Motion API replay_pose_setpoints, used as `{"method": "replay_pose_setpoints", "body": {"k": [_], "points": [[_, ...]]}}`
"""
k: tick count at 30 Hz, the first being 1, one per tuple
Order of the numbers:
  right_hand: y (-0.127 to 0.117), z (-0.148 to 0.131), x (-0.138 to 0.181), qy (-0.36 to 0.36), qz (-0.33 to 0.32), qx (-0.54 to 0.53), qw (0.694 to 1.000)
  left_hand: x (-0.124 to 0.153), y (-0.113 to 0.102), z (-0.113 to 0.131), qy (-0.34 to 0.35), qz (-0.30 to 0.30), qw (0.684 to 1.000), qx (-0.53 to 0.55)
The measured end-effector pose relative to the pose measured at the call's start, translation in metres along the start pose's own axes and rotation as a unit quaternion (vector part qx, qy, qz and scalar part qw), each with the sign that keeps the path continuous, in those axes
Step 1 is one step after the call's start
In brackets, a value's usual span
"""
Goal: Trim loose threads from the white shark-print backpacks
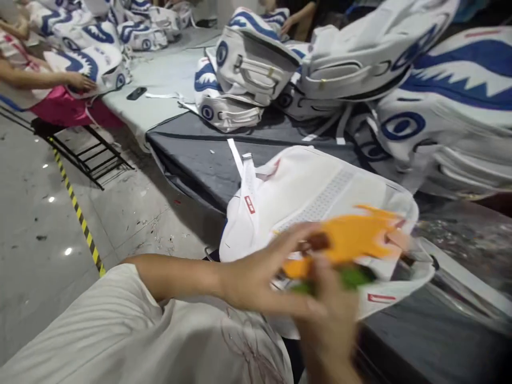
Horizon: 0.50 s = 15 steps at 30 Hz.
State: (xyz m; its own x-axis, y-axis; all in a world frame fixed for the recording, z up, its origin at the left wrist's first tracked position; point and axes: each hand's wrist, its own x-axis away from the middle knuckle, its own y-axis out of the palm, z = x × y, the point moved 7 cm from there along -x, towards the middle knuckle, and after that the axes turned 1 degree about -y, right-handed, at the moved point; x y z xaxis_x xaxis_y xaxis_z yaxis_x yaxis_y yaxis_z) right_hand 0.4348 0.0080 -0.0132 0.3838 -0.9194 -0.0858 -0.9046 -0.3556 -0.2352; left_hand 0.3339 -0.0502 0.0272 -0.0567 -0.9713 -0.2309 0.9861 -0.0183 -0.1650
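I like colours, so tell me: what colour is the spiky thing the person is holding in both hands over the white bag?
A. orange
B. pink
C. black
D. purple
A: the left hand and right hand hold a blurred orange piece with jagged points, above the white backpack on the dark table.

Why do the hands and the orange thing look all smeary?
Head view: the left hand, right hand and orange tag are motion-blurred; the backpacks behind are sharper; small lamp glare spots dot the floor.
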Motion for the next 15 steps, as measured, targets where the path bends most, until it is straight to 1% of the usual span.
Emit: {"method": "replay_pose_setpoints", "body": {"k": [1, 2, 3, 4, 5, 6, 7, 8, 9, 10, 11, 12, 13, 14, 15], "points": [[0.038, -0.001, 0.003, 0.021, -0.050, -0.034, 0.998, 0.016, -0.024, -0.004, -0.039, 0.046, 0.998, 0.007], [0.076, -0.002, 0.008, 0.037, -0.117, -0.067, 0.990, 0.034, -0.049, -0.013, -0.082, 0.103, 0.991, -0.005], [0.110, -0.001, 0.015, 0.050, -0.188, -0.092, 0.977, 0.052, -0.073, -0.024, -0.123, 0.163, 0.978, -0.032], [0.140, 0.003, 0.022, 0.065, -0.264, -0.108, 0.956, 0.072, -0.094, -0.038, -0.157, 0.215, 0.962, -0.065], [0.162, 0.008, 0.029, 0.078, -0.328, -0.105, 0.935, 0.090, -0.110, -0.052, -0.179, 0.244, 0.949, -0.092], [0.176, 0.017, 0.034, 0.094, -0.373, -0.091, 0.919, 0.105, -0.119, -0.068, -0.191, 0.245, 0.945, -0.106], [0.182, 0.028, 0.037, 0.118, -0.399, -0.073, 0.906, 0.118, -0.126, -0.086, -0.196, 0.231, 0.947, -0.107], [0.181, 0.042, 0.038, 0.149, -0.403, -0.060, 0.901, 0.131, -0.134, -0.104, -0.196, 0.236, 0.947, -0.098], [0.175, 0.055, 0.037, 0.183, -0.390, -0.054, 0.901, 0.144, -0.147, -0.123, -0.193, 0.277, 0.937, -0.087], [0.164, 0.067, 0.035, 0.218, -0.363, -0.058, 0.904, 0.158, -0.164, -0.141, -0.189, 0.349, 0.914, -0.077], [0.151, 0.077, 0.033, 0.251, -0.333, -0.067, 0.907, 0.171, -0.184, -0.159, -0.187, 0.440, 0.876, -0.068], [0.138, 0.085, 0.031, 0.276, -0.305, -0.076, 0.908, 0.183, -0.203, -0.178, -0.187, 0.528, 0.826, -0.059], [0.124, 0.089, 0.029, 0.288, -0.276, -0.079, 0.913, 0.189, -0.220, -0.196, -0.190, 0.598, 0.777, -0.052], [0.112, 0.090, 0.026, 0.290, -0.249, -0.078, 0.921, 0.188, -0.236, -0.215, -0.199, 0.640, 0.741, -0.051], [0.102, 0.089, 0.024, 0.285, -0.225, -0.073, 0.929, 0.179, -0.249, -0.234, -0.213, 0.660, 0.718, -0.053]]}}
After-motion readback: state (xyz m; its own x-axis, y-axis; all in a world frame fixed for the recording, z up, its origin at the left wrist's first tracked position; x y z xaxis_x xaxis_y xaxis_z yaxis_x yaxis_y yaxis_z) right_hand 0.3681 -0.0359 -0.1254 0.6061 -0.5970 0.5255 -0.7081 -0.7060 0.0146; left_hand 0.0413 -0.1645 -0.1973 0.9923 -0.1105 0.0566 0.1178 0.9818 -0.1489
